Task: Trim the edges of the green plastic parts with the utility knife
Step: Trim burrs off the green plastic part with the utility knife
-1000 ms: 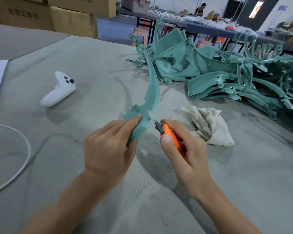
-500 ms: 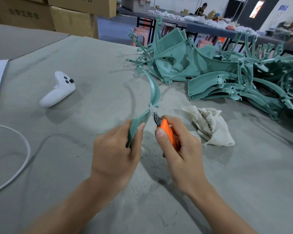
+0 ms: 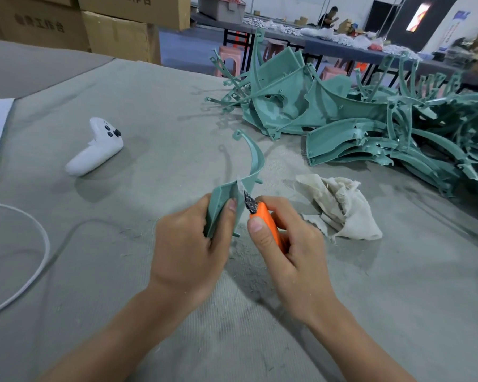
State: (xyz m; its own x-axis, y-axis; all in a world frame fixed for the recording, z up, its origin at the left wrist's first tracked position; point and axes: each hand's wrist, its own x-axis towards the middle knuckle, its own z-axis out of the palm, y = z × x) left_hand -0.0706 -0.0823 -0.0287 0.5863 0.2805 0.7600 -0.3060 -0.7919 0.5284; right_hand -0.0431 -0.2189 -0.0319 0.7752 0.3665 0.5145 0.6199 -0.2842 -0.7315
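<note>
Since a second ago the curved green part point(image 3: 255, 161) has tipped lower, and its hooked tip now sits closer above the hands. The left hand point(image 3: 188, 249) grips the part's wide lower end, fingers wrapped behind it and thumb pressed on its front. The right hand point(image 3: 293, 252), just beside the left, is closed round the orange utility knife point(image 3: 265, 219). Its blade point(image 3: 249, 202) touches the part's edge just above the left thumb, where a pale shaving curls. Just beyond the right hand lies a crumpled cloth point(image 3: 340, 208), with the pile of green parts point(image 3: 356, 128) farther beyond. Well left of the left hand rest a white controller point(image 3: 97, 150) and a white cable point(image 3: 43, 252) on the grey table point(image 3: 149, 106).
</note>
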